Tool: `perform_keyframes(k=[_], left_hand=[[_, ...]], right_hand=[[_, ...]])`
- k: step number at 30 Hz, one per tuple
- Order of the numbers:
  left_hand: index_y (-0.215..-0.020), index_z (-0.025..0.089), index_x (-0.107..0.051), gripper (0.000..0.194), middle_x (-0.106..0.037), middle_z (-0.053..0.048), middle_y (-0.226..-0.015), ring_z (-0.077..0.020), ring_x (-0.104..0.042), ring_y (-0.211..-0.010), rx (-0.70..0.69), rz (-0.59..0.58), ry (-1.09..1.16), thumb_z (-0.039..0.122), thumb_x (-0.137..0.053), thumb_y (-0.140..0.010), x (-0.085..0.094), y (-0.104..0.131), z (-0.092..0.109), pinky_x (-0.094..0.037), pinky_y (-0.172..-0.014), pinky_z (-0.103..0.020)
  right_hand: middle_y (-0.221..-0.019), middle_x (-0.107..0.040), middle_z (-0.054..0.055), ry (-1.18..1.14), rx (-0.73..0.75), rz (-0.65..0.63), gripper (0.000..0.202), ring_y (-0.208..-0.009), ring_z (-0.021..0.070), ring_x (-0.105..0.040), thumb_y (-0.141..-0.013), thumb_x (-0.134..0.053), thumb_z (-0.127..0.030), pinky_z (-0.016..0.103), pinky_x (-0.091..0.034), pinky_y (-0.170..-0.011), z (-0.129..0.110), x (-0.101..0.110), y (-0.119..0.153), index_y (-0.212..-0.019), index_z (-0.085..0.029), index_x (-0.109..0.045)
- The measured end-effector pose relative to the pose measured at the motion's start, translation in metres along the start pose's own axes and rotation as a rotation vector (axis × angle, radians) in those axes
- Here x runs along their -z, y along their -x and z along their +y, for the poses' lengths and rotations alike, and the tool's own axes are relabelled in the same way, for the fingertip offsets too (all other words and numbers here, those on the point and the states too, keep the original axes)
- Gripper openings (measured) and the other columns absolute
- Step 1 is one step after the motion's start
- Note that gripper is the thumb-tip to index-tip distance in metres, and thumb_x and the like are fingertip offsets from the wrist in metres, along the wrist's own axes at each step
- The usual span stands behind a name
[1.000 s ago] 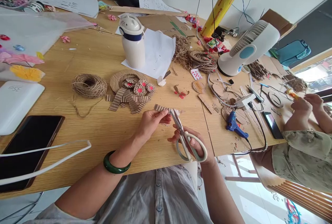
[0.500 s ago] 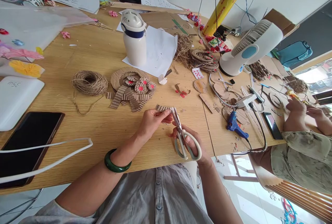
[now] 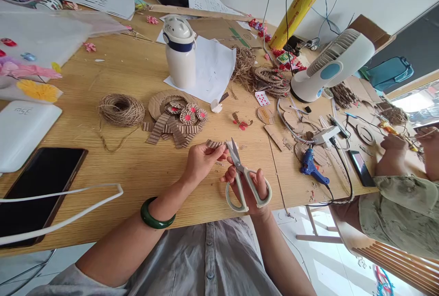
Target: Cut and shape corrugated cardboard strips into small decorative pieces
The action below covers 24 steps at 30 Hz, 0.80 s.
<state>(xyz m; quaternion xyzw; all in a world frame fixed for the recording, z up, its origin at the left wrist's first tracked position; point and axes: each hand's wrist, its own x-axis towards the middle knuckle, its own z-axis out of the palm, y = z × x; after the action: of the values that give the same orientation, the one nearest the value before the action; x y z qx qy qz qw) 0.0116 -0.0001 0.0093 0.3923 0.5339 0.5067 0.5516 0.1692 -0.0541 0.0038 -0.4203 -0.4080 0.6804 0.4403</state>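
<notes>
My left hand (image 3: pixel 202 161) pinches a small corrugated cardboard strip (image 3: pixel 214 143) above the table. My right hand (image 3: pixel 252 191) holds scissors (image 3: pixel 239 168) by their pale handles, with the blades parted and their tips beside the strip's right end. Behind my left hand lies a round cardboard piece (image 3: pixel 156 104) with corrugated strips and several rosettes (image 3: pixel 187 116) with red centres. A coil of twine (image 3: pixel 121 110) sits to its left. Small brown and red scraps (image 3: pixel 241 122) lie beyond the scissors.
A white bottle (image 3: pixel 180 60) stands on paper at the back. To the right are a fan (image 3: pixel 332 65), a blue glue gun (image 3: pixel 313 168), cables and cardboard pieces. A phone (image 3: pixel 39 191) and white cable lie left. Another person's hands (image 3: pixel 394 149) are at far right.
The scissors have opened wider, their handles spreading apart in my right hand. My left hand still holds the strip. The view has shifted slightly, and the other person's hands have moved apart.
</notes>
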Motion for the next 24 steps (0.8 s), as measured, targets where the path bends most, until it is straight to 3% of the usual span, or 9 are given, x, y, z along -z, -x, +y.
perform_keyframes(k=[4,7,9,11,13,16,20,24], left_hand=[[-0.074,0.010,-0.076,0.030,-0.077,-0.009,-0.072,-0.0179,-0.071,-0.060,-0.010,0.032,-0.001,0.040,-0.074,-0.073,0.000,-0.001,0.001,-0.058,-0.060,-0.027],[-0.074,0.010,-0.075,0.032,-0.077,-0.009,-0.072,-0.0173,-0.070,-0.060,0.000,0.033,0.059,0.042,-0.076,-0.072,0.000,-0.002,-0.002,-0.059,-0.061,-0.027],[-0.075,0.009,-0.076,0.034,-0.077,-0.010,-0.073,-0.0166,-0.070,-0.060,0.016,0.021,0.112,0.043,-0.077,-0.071,-0.001,-0.003,-0.004,-0.059,-0.061,-0.027],[-0.076,0.009,-0.076,0.035,-0.077,-0.010,-0.074,-0.0160,-0.069,-0.060,0.038,0.002,0.159,0.043,-0.078,-0.070,-0.001,-0.003,-0.005,-0.060,-0.060,-0.027],[-0.078,0.008,-0.076,0.036,-0.077,-0.010,-0.076,-0.0155,-0.069,-0.060,0.059,-0.013,0.196,0.043,-0.079,-0.070,-0.001,-0.003,-0.006,-0.060,-0.059,-0.027],[-0.079,0.008,-0.077,0.036,-0.077,-0.011,-0.078,-0.0153,-0.068,-0.061,0.081,-0.028,0.217,0.043,-0.079,-0.070,-0.001,-0.003,-0.007,-0.060,-0.058,-0.027],[-0.079,0.008,-0.077,0.037,-0.078,-0.011,-0.077,-0.0153,-0.068,-0.059,0.090,-0.042,0.208,0.044,-0.079,-0.070,-0.001,-0.002,-0.008,-0.059,-0.056,-0.027],[-0.080,0.010,-0.077,0.035,-0.078,-0.010,-0.077,-0.0165,-0.070,-0.061,0.029,-0.058,0.109,0.044,-0.075,-0.074,-0.003,0.000,-0.010,-0.060,-0.059,-0.027]], right_hand=[[-0.088,-0.055,0.009,-0.072,0.045,0.110,0.082,-0.081,0.0235,-0.054,-0.086,-0.020,-0.077,0.044,-0.050,-0.088,-0.010,0.001,-0.004,-0.119,-0.020,-0.067],[-0.092,-0.056,0.008,0.027,0.043,0.132,0.064,-0.081,0.0221,-0.056,-0.089,-0.035,-0.068,0.042,-0.052,-0.081,-0.024,0.016,-0.005,-0.120,-0.021,-0.066],[-0.091,-0.059,0.006,0.336,0.017,0.197,0.052,-0.078,0.0218,-0.058,-0.086,-0.054,-0.056,0.041,-0.052,-0.078,-0.033,0.035,-0.005,-0.122,-0.020,-0.064],[-0.090,-0.062,0.008,0.788,0.036,0.333,0.049,-0.080,0.0248,-0.058,-0.079,-0.066,-0.043,0.045,-0.050,-0.081,-0.038,0.058,-0.003,-0.121,-0.017,-0.064],[-0.097,-0.065,0.013,1.193,0.125,0.480,0.050,-0.092,0.0313,-0.058,-0.076,-0.062,-0.032,0.052,-0.047,-0.089,-0.040,0.083,-0.001,-0.124,-0.015,-0.063],[-0.104,-0.066,0.018,1.508,0.141,0.523,0.054,-0.101,0.0351,-0.057,-0.078,-0.053,-0.022,0.055,-0.046,-0.092,-0.040,0.113,0.005,-0.130,-0.011,-0.059],[-0.121,-0.063,0.017,1.494,0.261,0.519,0.039,-0.108,0.0334,-0.060,-0.081,-0.054,-0.024,0.054,-0.047,-0.095,-0.043,0.119,0.006,-0.117,-0.016,-0.068],[-0.105,-0.071,0.011,1.086,0.428,0.546,0.021,-0.095,0.0243,-0.068,-0.090,-0.056,-0.033,0.042,-0.054,-0.088,-0.044,0.077,-0.008,-0.097,-0.020,-0.070]])
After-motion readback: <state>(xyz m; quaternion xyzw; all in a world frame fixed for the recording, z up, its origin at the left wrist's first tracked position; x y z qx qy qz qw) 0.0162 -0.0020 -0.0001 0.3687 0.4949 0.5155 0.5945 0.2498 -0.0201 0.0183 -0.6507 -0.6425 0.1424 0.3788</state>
